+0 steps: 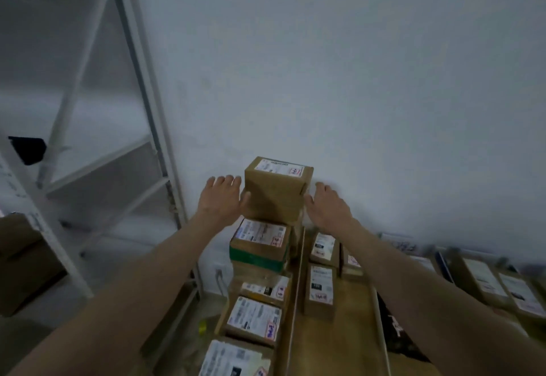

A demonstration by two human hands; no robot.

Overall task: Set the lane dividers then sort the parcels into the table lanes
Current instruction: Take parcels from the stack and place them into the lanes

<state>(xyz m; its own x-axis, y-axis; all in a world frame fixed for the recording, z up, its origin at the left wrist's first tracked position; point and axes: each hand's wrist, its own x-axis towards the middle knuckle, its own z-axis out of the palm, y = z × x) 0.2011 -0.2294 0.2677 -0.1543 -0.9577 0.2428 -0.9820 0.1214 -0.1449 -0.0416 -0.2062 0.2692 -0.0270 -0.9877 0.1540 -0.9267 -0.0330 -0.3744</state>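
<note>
Both hands reaching forward to the far end of the worktop (334, 343), flanking the top cardboard parcel (276, 195) of the stack against the wall. Left hand (220, 201) spread wide, fingers straight, thumb against the parcel's left face; right hand (328, 205) relaxed and open just beside its right edge, contact there hard to tell. Nothing gripped by either.

Below the top parcel, a labelled parcel with a green band (260, 245), then more labelled parcels (254, 318) in a row down the leftmost lane. Upright lane divider (297, 281) already set along that lane's right side; further parcels (320, 290) in the next lane, others blurred at far right. White shelving rack (88, 139) standing to the left.

Judged as sorting under way, dividers apparently placed. Next move: either squaring the tall parcel on its stack or closing both palms on its sides to lift it, kept level so the stack beneath stays put.
</note>
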